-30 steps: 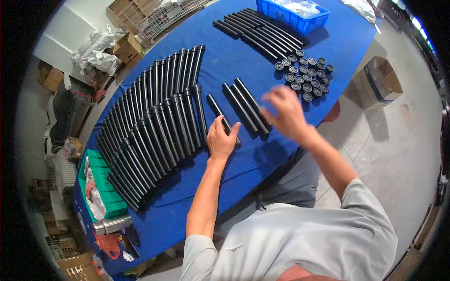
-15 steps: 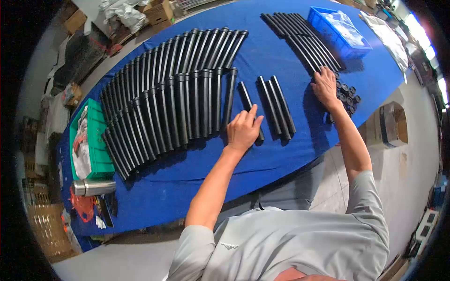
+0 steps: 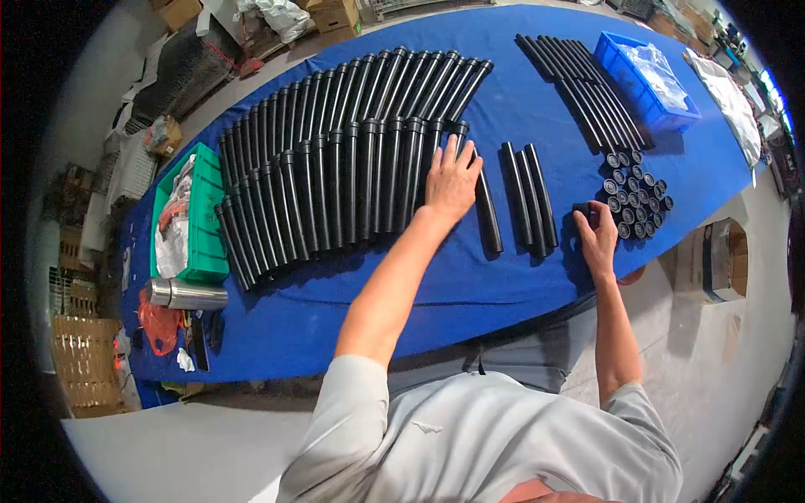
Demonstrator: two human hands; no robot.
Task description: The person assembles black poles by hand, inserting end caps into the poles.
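My left hand (image 3: 453, 186) lies with its fingers stretched over the right end of the rows of black capped tubes (image 3: 369, 184), touching the last one near its cap. Right beside that hand is a single black tube (image 3: 488, 220), its upper end partly hidden by my fingers. Three uncapped black tubes (image 3: 521, 201) lie side by side between my hands. My right hand (image 3: 599, 243) is closed in a pinch on a small black cap (image 3: 580, 208). Just past it, many round black caps (image 3: 637, 197) sit in a cluster on the blue cloth.
More thin black tubes (image 3: 587, 96) lie in two groups at the far right, beside a blue bin (image 3: 683, 119) with clear plastic. On the left stand a green crate (image 3: 208, 226) and a steel flask (image 3: 197, 295). A cardboard box (image 3: 708, 260) is on the floor beyond the table edge.
My right hand has drawn back toward me from the caps' far side and now holds a cap. My left hand has shifted from the single tube to the end of the capped row.
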